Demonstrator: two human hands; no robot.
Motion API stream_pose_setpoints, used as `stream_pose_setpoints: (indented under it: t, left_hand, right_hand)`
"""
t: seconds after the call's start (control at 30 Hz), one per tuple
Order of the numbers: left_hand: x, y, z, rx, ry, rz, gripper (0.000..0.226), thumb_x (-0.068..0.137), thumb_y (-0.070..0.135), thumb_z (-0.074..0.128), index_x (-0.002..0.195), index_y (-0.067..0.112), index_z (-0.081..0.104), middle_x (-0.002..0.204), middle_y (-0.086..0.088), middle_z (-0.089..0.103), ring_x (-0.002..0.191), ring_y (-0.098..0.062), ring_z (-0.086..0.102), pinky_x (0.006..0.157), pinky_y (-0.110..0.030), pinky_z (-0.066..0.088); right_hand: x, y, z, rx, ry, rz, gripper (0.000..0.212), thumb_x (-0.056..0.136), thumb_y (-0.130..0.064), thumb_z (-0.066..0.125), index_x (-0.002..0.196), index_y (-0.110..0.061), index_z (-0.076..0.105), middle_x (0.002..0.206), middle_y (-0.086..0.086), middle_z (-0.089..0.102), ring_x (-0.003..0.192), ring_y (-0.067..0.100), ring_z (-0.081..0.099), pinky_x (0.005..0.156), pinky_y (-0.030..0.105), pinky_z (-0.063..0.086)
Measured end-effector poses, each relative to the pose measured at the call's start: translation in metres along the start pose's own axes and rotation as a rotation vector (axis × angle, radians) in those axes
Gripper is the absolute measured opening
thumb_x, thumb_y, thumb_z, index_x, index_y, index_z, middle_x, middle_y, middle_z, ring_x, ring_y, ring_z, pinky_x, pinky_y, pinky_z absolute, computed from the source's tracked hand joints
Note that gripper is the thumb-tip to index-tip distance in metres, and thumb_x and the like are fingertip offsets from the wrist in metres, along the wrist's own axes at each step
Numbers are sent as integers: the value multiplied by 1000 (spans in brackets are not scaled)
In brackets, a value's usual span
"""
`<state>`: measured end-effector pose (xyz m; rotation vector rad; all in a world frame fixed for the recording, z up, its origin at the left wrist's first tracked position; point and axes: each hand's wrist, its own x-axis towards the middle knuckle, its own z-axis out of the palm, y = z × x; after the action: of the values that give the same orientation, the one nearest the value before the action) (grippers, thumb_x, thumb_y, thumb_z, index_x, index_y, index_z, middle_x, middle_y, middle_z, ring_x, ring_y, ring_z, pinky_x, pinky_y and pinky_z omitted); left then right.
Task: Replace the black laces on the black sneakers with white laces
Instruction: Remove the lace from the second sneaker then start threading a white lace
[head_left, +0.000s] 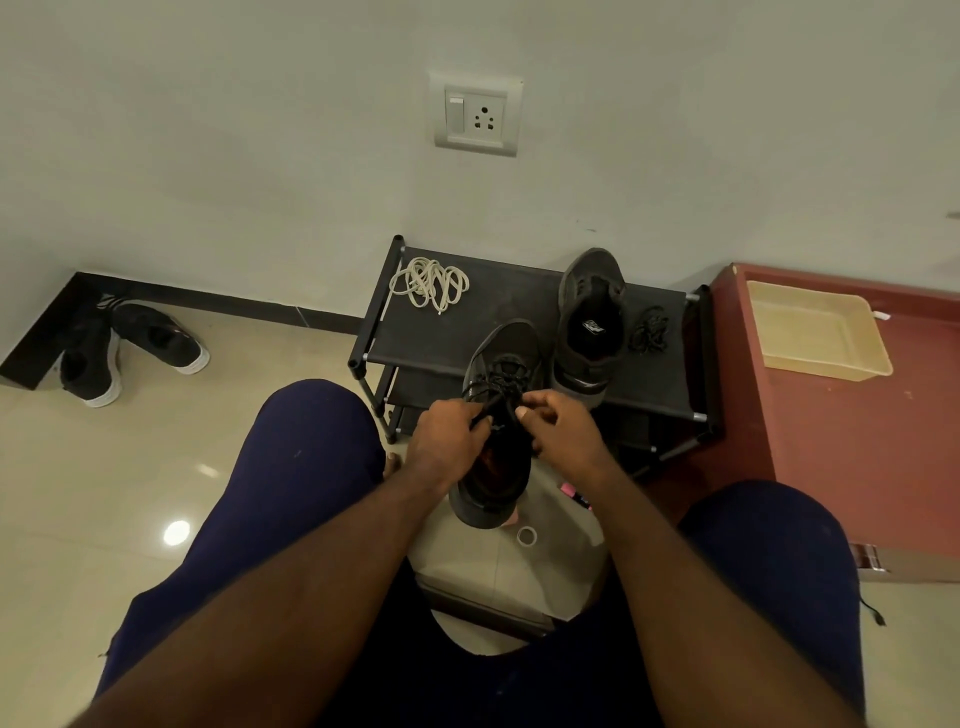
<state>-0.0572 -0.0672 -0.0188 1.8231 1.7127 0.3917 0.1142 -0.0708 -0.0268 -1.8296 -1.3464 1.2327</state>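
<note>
Where floor meets wall — rack bearing white laces

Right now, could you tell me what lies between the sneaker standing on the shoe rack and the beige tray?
A tangled black lace lies there on the shoe rack, beside the sneaker, in the head view.

Two bare forearms reach in from 7 and 5 o'clock and converge just below centre frame. The left grip, knuckles up, pinches a black lace between thumb and curled fingers. The right grip, close at its 3 o'clock but not touching it, curls fingers and thumb onto the same lace.
</note>
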Motion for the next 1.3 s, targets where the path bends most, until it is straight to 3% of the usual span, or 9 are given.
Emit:
stream_pose_setpoints:
  t: [0.07,0.13,0.33,0.43,0.6,0.73,0.9,1.1,1.3]
  left_hand:
    - [0,-1,0,-8,2,-7,20,95,29,56,92,17,72,84,-2,65,76,-19,63,72,-39,56]
    - [-1,-1,1,-6,1,-4,20,94,30,56,93,17,72,83,-2,65,75,-19,63,72,-40,57]
    - [2,2,-2,14,12,-11,21,94,31,57,92,16,71,83,-3,66,77,-22,64,70,-38,56]
    - [3,3,-1,24,14,-14,20,95,30,57,89,16,70,81,-2,65,75,-21,63,68,-36,54]
    - [3,2,0,37,14,-12,21,95,31,56,91,17,70,82,-2,66,73,-18,62,64,-31,51]
    - [3,2,0,35,22,-9,21,95,31,56,94,17,71,81,-1,66,72,-18,61,62,-30,49]
    - [2,3,1,45,11,-7,20,96,30,55,92,16,70,80,-1,63,73,-18,61,62,-30,47]
    - [4,3,-1,13,18,-17,20,96,31,56,96,19,71,80,2,65,73,-15,62,62,-30,50]
    - [5,6,-2,-11,3,-40,19,96,31,56,96,20,72,78,2,66,71,-12,63,64,-32,56]
  right_hand:
    - [-3,3,10,-130,36,-64,30,96,-24,63,124,-13,67,106,3,66,94,15,64,91,34,53]
    - [-5,3,15,-173,117,-116,26,96,-23,63,119,-12,70,107,5,65,97,17,62,93,32,51]
    - [-5,-8,10,129,186,-25,12,101,-20,54,97,-12,61,76,3,63,66,14,58,62,31,50]
    - [-7,-14,5,267,203,10,8,101,-20,54,101,-13,59,81,7,65,59,11,57,55,29,50]
    - [-6,3,13,-72,110,-80,25,95,-29,62,116,-16,70,106,1,71,99,15,67,91,39,55]
    - [-7,3,16,-44,193,-109,13,95,-19,63,104,-17,73,98,-1,72,93,13,67,88,37,55]
    - [-4,0,16,-62,136,-87,24,96,-22,63,117,-14,70,106,1,71,98,12,66,91,30,54]
    - [-2,-3,12,26,183,-128,9,100,-17,55,92,-14,59,81,-1,61,73,12,57,68,27,47]
    - [-2,-26,-1,547,255,20,12,105,-19,45,100,-13,55,101,5,71,63,13,58,54,28,49]
